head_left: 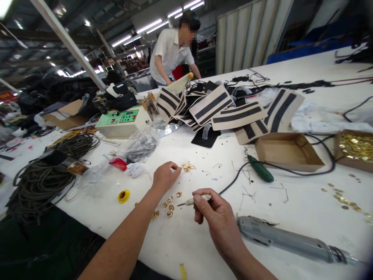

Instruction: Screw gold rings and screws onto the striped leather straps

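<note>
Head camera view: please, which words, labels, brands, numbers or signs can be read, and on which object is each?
No text is readable.
Green control panel: markings too small.
Red-and-white item: any print is blurred.
Red patch at far left: too blurred.
Pen-like tool in the right hand: no lettering visible.

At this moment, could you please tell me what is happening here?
The person's right fingers hold a slim, pale, pen-shaped tool, its tip near loose gold metal fittings on the white table. The left fingers are at a small pile of gold pieces. Beyond, a co-worker in white leans forward.
</note>
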`<state>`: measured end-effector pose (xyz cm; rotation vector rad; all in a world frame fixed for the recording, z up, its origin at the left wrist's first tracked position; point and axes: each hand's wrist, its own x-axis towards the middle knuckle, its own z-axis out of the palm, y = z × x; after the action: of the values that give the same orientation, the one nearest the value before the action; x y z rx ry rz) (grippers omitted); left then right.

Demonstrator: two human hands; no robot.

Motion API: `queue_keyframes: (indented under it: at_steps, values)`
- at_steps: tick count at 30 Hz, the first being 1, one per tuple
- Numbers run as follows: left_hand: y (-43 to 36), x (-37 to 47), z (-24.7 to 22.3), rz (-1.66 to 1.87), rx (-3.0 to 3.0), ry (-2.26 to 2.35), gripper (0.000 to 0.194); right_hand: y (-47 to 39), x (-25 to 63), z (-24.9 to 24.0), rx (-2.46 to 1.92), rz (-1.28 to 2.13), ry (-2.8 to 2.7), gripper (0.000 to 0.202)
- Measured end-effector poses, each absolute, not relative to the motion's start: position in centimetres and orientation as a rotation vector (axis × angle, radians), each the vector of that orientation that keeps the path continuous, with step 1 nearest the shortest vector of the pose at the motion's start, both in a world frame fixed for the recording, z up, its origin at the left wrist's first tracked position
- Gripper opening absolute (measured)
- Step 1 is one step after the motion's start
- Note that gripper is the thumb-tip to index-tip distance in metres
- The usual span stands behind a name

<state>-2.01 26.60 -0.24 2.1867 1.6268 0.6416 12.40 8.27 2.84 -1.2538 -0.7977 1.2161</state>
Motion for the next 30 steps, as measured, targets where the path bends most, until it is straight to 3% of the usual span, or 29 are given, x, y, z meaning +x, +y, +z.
queue_keyframes:
  at_steps: [5, 13, 19, 30]
  values:
    - [20.3, -7.9, 0.6, 0.894, 1.907, 1.710, 0.028, 8.3, 12.2, 2.1, -1.259, 1.198, -0.820, 0.040]
    - [10.0, -16.8, -2.4, 1.308, 1.054, 1.519, 0.034, 8.9, 6.6, 3.6, -1.406, 1.142, -1.240, 0.043]
    - [10.3, -19.5, -2.8, 1.407, 0.829, 1.420, 0.043, 13.9, -2.0, 4.9, -1.376, 0.944, -1.726, 0.025]
    - [11.3, -20.4, -4.1, 1.444, 0.720, 1.318, 0.039, 23.1, -9.4, 0.8, -1.501, 0.589, -2.091, 0.013]
